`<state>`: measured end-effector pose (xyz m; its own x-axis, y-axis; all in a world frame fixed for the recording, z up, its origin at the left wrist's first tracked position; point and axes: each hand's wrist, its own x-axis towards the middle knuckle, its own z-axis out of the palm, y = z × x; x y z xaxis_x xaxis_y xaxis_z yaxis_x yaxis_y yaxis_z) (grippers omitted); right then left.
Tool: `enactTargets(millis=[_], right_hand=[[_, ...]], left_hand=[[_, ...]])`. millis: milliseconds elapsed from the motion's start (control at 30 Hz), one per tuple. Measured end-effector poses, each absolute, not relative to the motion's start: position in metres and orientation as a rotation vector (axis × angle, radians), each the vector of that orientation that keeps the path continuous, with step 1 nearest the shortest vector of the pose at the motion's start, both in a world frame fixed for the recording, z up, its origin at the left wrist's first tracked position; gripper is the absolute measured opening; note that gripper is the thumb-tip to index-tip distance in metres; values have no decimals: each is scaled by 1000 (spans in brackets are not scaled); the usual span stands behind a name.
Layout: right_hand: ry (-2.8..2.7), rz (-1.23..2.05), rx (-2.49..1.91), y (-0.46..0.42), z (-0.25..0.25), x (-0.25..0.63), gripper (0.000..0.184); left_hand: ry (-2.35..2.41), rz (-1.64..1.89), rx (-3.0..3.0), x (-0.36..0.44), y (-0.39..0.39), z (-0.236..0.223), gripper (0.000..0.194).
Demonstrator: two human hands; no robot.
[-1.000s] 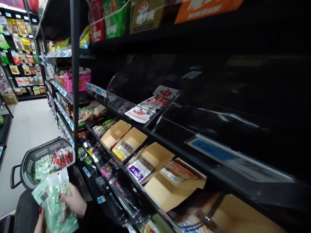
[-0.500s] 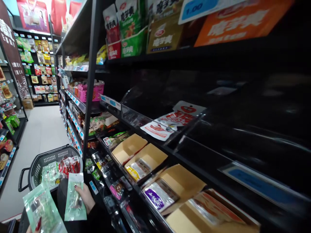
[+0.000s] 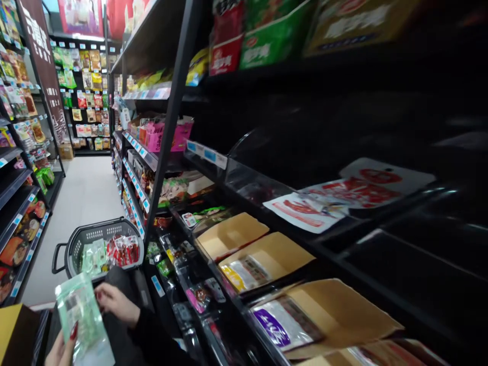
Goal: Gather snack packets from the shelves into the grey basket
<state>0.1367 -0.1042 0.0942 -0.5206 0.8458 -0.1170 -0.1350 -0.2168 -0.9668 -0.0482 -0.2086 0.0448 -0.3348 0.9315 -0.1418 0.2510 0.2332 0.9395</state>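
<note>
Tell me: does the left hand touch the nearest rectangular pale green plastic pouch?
Touching. The head view shows the left hand holding this pouch, thumb over its front.

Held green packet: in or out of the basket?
Out: the left hand holds the packet on the near side of the basket.

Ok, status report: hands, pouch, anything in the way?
Left hand holding green pouch. Right hand at pouch's edge, contact unclear. Knee partly blocking view of grey basket.

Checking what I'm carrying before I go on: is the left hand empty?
No: the left hand holds a green pouch, gripping it low on its side.
</note>
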Motion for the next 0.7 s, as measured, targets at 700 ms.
enactTargets(millis=[700], right_hand=[[-497, 1844, -724, -151, 145, 195, 28]], left_hand=[[2549, 142, 1763, -41, -221, -11, 73]])
